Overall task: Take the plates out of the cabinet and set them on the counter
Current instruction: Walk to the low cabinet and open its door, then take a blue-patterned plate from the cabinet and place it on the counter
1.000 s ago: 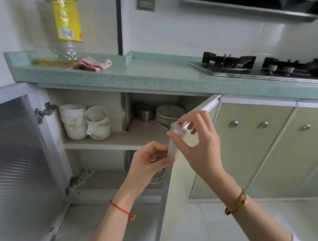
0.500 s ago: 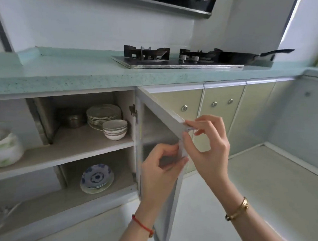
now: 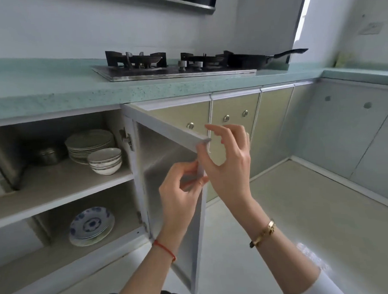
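Left hand (image 3: 181,185) reaches forward, fingers curled round the free edge of the open cabinet door (image 3: 162,157). Right hand (image 3: 229,163) hangs loosely spread beside the door's top corner, holding nothing. Plates (image 3: 89,142) lie stacked flat, faces up, near the upper shelf's (image 3: 57,190) back right corner.

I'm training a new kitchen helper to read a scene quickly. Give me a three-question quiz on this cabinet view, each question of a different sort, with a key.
1. True or false: the stack of plates already sits on the counter.
2. Multiple choice: what stands right beside that stack, nearer the camera, on the upper shelf? A) a stack of bowls B) a kettle C) a bottle
3. Fill in: the left hand pinches the edge of the open ____.
Key: 1 false; 2 A; 3 cabinet door.
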A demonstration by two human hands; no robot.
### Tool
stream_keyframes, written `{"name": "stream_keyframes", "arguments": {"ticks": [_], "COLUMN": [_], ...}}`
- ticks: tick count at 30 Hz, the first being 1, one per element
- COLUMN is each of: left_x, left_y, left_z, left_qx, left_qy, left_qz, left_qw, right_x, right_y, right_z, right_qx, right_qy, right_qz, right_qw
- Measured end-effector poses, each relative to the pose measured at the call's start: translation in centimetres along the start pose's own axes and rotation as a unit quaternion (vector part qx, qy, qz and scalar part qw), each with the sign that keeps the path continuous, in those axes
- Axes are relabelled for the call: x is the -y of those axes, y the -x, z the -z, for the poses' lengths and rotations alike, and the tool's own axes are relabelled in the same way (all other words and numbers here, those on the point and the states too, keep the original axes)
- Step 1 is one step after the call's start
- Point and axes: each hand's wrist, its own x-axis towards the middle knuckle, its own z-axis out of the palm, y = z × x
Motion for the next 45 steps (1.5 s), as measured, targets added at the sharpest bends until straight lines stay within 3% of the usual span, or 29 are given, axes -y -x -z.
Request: {"name": "stream_keyframes", "arguments": {"ticks": [2,5,10,14,18,24,29,35,40,45], "left_x": [0.1,0.6,1.9,3.3,5.6,13.2,22.3,34.9,43.4,49.4], "left_y": [-0.4,-1.1,-3.0,-3.1,-2.5,0.8,3.9,5.9,5.9,5.2], "left_z": [1.3,3.7,10.2,17.0,22.5,28.9,31.4,32.5,33.0,34.0], "left_qx": [0.041,0.068,-0.018,-0.078,-0.126,-0.19,-0.159,-0.164,-0.142,-0.102], "left_qy": [-0.023,-0.029,-0.056,-0.088,-0.131,-0.18,-0.218,-0.242,-0.267,-0.255], "left_qz": [-0.024,0.004,0.085,0.138,0.202,0.31,0.412,0.501,0.513,0.509], "left_qw": [0.999,0.997,0.995,0.983,0.962,0.914,0.87,0.815,0.803,0.816], "right_x": [1.4,3.4,5.0,5.1,4.7,3.4,-0.1,-6.4,-10.4,-13.4], "right_y": [0.2,0.7,2.1,3.9,6.5,12.9,18.6,25.1,28.3,30.2], "right_z": [-0.6,-2.4,-7.1,-12.1,-17.7,-27.1,-34.4,-42.5,-48.1,-53.6], "right_qx": [-0.02,0.005,0.146,0.259,0.307,0.367,0.436,0.524,0.566,0.564], "right_qy": [-0.019,-0.085,-0.178,-0.254,-0.285,-0.253,-0.161,-0.078,-0.035,-0.036], "right_qz": [0.017,0.044,0.002,-0.105,-0.175,-0.226,-0.276,-0.321,-0.304,-0.286], "right_qw": [0.999,0.995,0.973,0.926,0.891,0.866,0.841,0.785,0.766,0.774]}}
